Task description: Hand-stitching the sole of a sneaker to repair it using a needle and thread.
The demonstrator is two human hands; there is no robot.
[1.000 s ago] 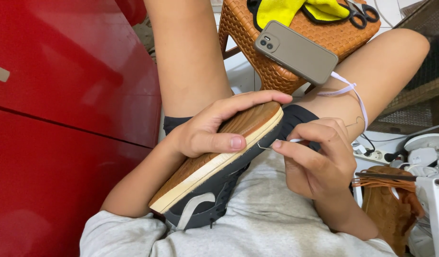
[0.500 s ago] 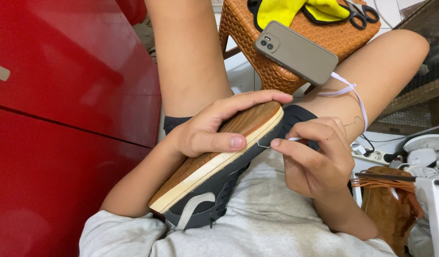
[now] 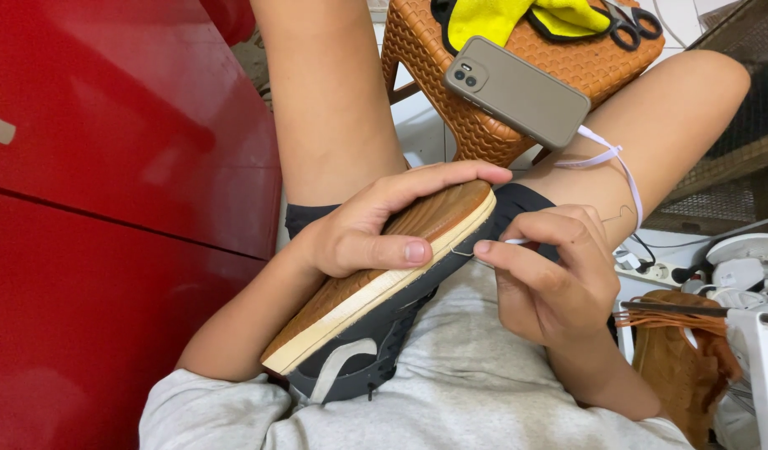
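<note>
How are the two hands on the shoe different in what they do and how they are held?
The left hand wraps over the brown sole of the shoe with spread fingers and a flat thumb; the right hand is curled and pinches a thin needle at the sole's edge. The left hand lies on top of the shoe, while the right hand is beside it. Both are bare and touch the same shoe.
</note>
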